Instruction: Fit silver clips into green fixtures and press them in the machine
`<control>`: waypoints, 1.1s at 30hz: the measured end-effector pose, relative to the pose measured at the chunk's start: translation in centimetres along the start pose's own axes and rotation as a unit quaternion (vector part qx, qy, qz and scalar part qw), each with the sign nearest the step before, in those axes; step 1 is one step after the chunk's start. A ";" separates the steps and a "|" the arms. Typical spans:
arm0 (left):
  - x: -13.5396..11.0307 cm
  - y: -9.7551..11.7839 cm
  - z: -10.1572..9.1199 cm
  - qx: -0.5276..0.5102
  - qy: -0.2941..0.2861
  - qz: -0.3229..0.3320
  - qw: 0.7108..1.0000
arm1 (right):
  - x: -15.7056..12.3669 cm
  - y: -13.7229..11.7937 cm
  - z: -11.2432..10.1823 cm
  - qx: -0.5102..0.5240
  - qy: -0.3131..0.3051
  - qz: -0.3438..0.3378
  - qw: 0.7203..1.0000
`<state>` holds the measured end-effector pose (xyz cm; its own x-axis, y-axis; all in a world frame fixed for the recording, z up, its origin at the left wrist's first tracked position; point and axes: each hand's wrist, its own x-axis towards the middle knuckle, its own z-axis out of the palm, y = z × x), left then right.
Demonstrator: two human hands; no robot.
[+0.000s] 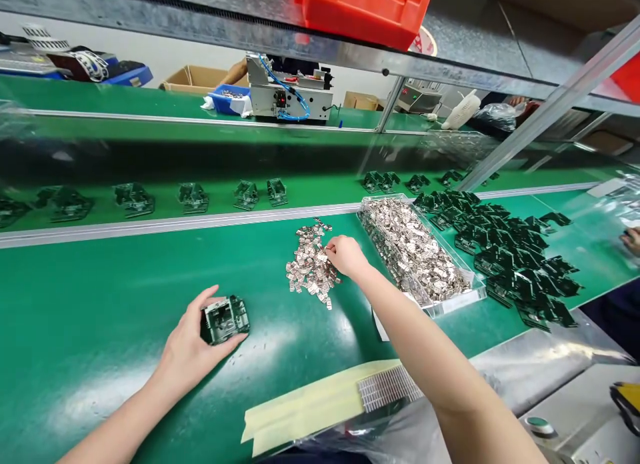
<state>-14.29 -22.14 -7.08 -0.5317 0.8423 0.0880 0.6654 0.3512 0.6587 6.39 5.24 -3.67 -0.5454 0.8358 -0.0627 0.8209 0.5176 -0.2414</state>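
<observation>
green bench [100, 304] bears metal clips [310, 267], clear tray [453, 303].

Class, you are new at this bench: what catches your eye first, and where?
Shiny metal pieces: a loose pile mid-table at the right hand, and a clear tray heaped with more beside it. Then the dark plastic part held in the left hand, near left, and a heap of such parts far right.

Clear tray [453, 303] just right of right hand [345, 256]; heap of dark housings [510, 257] farther right; orange bin [365, 11] above, well apart.
</observation>
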 end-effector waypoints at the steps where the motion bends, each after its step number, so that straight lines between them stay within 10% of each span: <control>1: -0.1 0.2 0.1 -0.024 0.014 0.007 1.000 | -0.3 0.1 -0.1 -0.001 -0.003 -0.003 1.000; 14: 0.6 10.0 4.6 -0.461 -0.078 -0.081 0.880 | -2.3 2.2 0.1 0.053 0.009 -0.006 0.999; 26: 0.5 9.0 5.6 -0.462 -0.095 -0.055 0.880 | -1.9 -0.7 1.1 0.133 0.058 0.026 0.989; 33: -0.1 9.1 5.5 -0.500 -0.124 -0.058 0.855 | -10.0 -1.3 -0.7 0.289 0.064 0.016 0.955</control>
<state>-5.28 -16.82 -5.17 -0.3544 0.9298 -0.0997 -0.2302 0.0166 0.9730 10.90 -3.68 -2.07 -0.4657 0.8844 0.0309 0.5859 0.3343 -0.7382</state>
